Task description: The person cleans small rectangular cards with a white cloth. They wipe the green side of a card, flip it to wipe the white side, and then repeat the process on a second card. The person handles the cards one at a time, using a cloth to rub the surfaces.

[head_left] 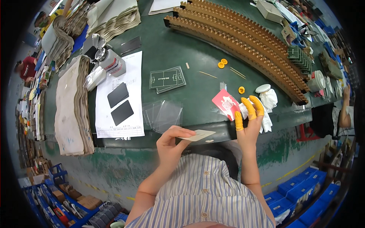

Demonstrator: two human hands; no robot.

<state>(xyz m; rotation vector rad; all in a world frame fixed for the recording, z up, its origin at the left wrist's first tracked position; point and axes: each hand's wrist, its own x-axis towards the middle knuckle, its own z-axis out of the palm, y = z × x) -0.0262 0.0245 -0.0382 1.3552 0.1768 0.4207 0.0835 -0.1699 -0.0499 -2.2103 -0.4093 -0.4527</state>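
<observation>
A small cream card (pixel 200 135) is being pinched by one corner between thumb and fingers of the left hand (pixel 173 142), held flat just off the near edge of the green table (pixel 182 49). A red-and-white card (pixel 225 103) is being gripped by the right hand (pixel 249 121), whose raised fingers are being covered by yellow finger cots (pixel 252 107); white cloth (pixel 268 99) is lying just behind those fingers. Clear plastic sleeves (pixel 162 114) are lying just beyond the left hand, with green printed boards (pixel 167 78) farther out past them. Risk, as judged: the cream card is being held by a narrow corner over the table edge, so a slackened pinch could be letting it drop to the floor; the cots could be reducing feel on the red card, so slipping or bending is being considered possible. The right thumb is being hidden behind the card, so the exact grip is not being resolved. The print on both cards is too small to be made out, and the sleeve count is unclear owing to transparency.
</observation>
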